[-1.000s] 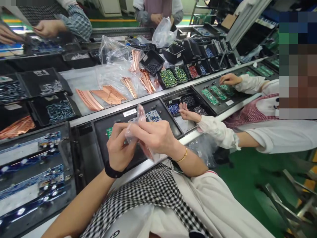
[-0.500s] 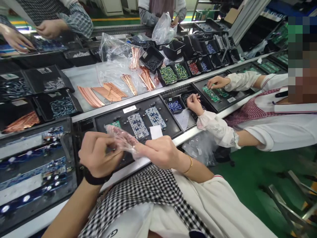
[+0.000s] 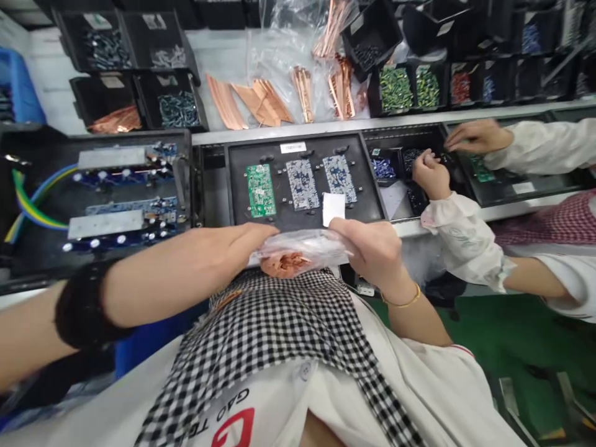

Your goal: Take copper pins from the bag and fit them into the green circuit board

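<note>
Over checked apron (image 3: 288, 316), holds clear bag (image 3: 326, 242) crosswise between both hands, with copper pieces (image 3: 282, 266) visible at near left side. Carries left hand (image 3: 189, 267) back-up, fingers straight and together, tips against bag's left end; cannot tell whether pinching, with underside hidden. Clamps bag's right end in curled fingers of right hand (image 3: 375, 248), with forearm slanted from lower right. Just past right fingertips: white paper (image 3: 334, 208). Beyond, on black tray (image 3: 282, 186): green board (image 3: 261, 189), two speckled boards (image 3: 302, 185). Farthest: copper strips (image 3: 227, 104).
</note>
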The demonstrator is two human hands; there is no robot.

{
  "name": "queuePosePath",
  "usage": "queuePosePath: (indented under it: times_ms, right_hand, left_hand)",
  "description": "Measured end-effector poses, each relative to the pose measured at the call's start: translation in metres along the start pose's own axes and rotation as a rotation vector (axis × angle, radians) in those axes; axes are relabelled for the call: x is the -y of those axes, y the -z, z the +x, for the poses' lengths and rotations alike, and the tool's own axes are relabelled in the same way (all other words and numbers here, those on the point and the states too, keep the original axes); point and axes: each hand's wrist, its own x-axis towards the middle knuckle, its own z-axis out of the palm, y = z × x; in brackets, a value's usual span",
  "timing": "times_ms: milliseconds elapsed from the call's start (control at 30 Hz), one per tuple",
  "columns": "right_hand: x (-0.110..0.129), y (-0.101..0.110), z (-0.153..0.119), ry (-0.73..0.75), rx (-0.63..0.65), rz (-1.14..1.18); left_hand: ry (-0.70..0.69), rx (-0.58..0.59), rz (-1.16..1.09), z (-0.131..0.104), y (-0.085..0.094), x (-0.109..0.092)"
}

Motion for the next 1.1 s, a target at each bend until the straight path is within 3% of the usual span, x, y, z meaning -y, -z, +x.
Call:
queuePosePath:
  times_ms: [167, 267, 533, 633, 733, 800, 867, 967, 1100]
  right_hand:
    - [0.013, 0.001, 0.002, -0.124, -0.147, 0.034]
    - [0.014, 0.004, 0.006, -0.106, -0.191, -0.004]
    - [0.002, -0.002, 0.023, 0.031, -0.309, -0.204]
    - [-0.006, -0.005, 0.026, 0.092, -0.359, -0.269]
    - [-0.013, -0.012, 0.027, 0.091, -0.373, -0.248]
    - [-0.009, -0.018, 0.027, -0.007, -0.394, -0.124]
    - [0.004, -0.023, 0.028, -0.154, -0.459, 0.084]
    - [0.028, -0.023, 0.035, -0.336, -0.516, 0.442]
    - [0.053, -0.019, 0.056, -0.43, -0.44, 0.863]
  left_hand:
    - [0.138, -0.266, -0.063, 0.007, 0.03, -0.034]
    - [0.17, -0.258, -0.08, 0.006, 0.037, -0.042]
    - [-0.204, -0.241, 0.233, -0.028, 0.035, -0.015]
    - [-0.123, -0.265, 0.245, -0.04, 0.033, -0.017]
    - [0.048, -0.315, 0.242, -0.043, 0.028, -0.026]
    - [0.165, -0.379, 0.088, -0.038, 0.023, -0.03]
    - [0.294, -0.43, -0.272, -0.029, 0.016, -0.025]
    - [0.397, -0.473, -0.85, -0.012, 0.003, -0.001]
    - [0.191, -0.547, -1.176, 0.008, -0.032, 0.035]
